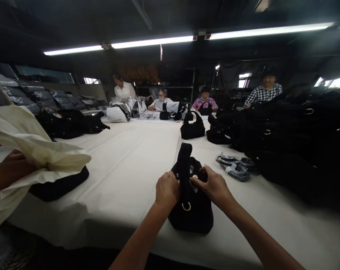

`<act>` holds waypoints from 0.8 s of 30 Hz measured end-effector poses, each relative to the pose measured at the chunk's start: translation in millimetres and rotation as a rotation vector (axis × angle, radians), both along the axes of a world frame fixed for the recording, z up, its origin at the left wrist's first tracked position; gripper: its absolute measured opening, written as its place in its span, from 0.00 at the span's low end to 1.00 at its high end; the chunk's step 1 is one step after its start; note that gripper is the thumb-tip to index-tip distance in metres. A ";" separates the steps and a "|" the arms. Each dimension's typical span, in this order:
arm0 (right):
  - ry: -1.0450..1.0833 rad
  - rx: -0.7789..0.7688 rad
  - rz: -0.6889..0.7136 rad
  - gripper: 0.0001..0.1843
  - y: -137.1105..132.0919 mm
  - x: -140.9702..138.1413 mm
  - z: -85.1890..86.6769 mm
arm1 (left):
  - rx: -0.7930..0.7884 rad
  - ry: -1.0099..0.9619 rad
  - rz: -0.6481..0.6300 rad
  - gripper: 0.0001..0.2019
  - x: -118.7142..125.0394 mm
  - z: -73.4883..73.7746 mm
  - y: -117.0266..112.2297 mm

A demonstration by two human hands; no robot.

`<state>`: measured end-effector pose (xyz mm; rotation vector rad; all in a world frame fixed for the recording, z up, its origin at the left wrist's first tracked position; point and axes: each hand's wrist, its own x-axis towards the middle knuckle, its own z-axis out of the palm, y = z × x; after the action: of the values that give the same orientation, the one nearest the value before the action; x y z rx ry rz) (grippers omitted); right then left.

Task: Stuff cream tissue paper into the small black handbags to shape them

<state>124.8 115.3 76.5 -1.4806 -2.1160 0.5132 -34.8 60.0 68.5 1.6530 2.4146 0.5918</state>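
A small black handbag [193, 213] with a gold ring on its front stands upright near the front edge of the white table [125, 165]. Its strap loops up behind the opening. My left hand [167, 190] is closed on the bag's left rim. My right hand [212, 184] pinches the right side of the opening, by a small gold clasp. Both hands sit at the top of the bag, a few centimetres apart.
A co-worker's hand [14, 165] at the left holds cream paper [32, 142] over another black bag [60, 185]. A heap of black bags [294, 135] fills the right side. Packaged straps [234, 167] lie right of my bag. Several people sit at the far end.
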 end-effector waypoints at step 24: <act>0.338 0.192 -0.059 0.11 -7.5 -8.2 -31.1 | 0.445 -0.600 -0.276 0.07 6.8 -33.5 18.2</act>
<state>116.6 107.8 45.4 -1.2472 -1.7990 0.4845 -28.0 78.1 35.0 1.5983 1.6743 1.4081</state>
